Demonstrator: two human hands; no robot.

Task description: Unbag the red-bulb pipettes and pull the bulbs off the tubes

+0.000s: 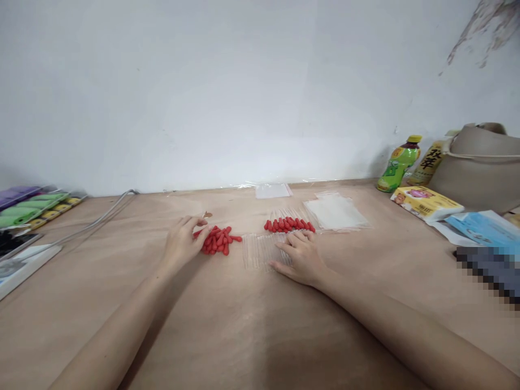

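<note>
A loose pile of red dropper bulbs (219, 240) lies on the table. My left hand (182, 239) is at the left side of this pile, its thumb and forefinger curved and slightly apart at the nearest bulbs. To the right, a row of clear thin tubes (254, 252) lies side by side. My right hand (303, 257) rests over the right part of that row with thumb and fingers spread, covering some tubes. Just beyond its fingertips is a row of red bulbs (287, 223), with clear tubes (284, 213) extending behind them.
Clear plastic bags (335, 211) lie right of the bulbs; another bag (273, 190) is by the wall. At right are a green bottle (400, 165), a yellow tissue pack (426, 203), a blue packet (483, 230) and a beige bag (479, 173). A cable (101, 211) runs at left.
</note>
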